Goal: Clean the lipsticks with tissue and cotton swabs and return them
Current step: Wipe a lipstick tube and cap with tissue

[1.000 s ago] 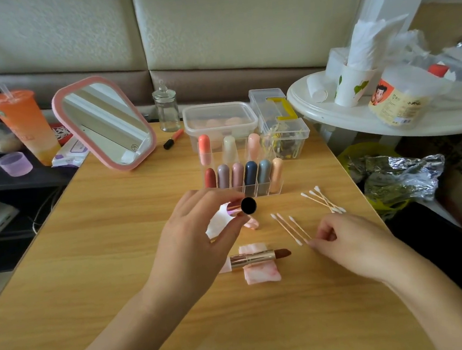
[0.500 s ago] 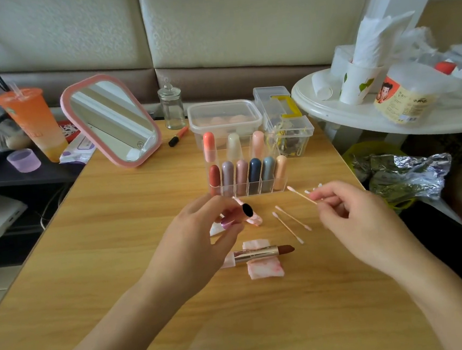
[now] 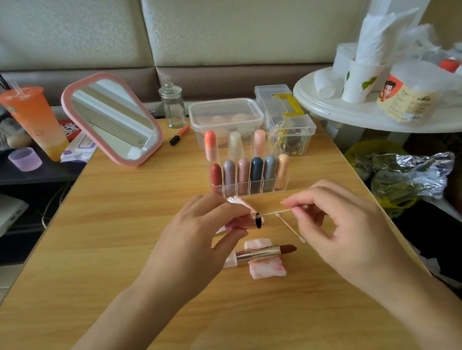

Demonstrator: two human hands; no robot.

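Nine capped lipsticks racked — one uncapped lipstick flat.

A light wooden table carries a cluttered cosmetics spread. At its far edge stand a pink-framed mirror, tilted back, a small glass jar, a lidded plastic tub and a clear box. A red-and-black pen-like stick lies between jar and tub. A clear organiser holds upright lipsticks. Nearer, an uncapped lipstick rests across a stained tissue, with a cotton swab lying just beside it.
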